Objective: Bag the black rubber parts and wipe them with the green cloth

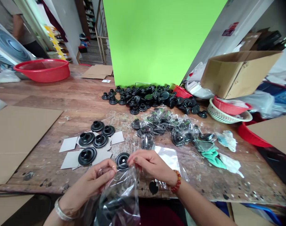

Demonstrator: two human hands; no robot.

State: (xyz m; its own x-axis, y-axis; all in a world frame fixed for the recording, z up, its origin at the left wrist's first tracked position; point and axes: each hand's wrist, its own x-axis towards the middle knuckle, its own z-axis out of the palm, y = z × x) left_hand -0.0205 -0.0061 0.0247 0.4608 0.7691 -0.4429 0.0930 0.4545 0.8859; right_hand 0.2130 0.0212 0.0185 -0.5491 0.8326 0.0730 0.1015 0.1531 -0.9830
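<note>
A clear plastic bag [127,185] hangs at the table's front edge, pinched on its left by my left hand [99,175] and on its right by my right hand [146,161]. Dark shapes show through its lower part; whether they lie inside or behind it I cannot tell. Just beyond my fingers a round black stepped disc part [121,159] with a raised hub rests on the wood. To the left, several similar black parts [87,155] sit on grey card squares [70,159]. Right of my right hand lies a stack of flat clear bags [168,157].
Behind are a heap of loose black parts [143,97] and several bagged ones [159,125]. Cloths [213,157] and a rubber band [196,157] lie right. Cardboard [23,135], a red basin [43,70], a carton [239,75] and a cream basket [224,116] stand around the table [63,91].
</note>
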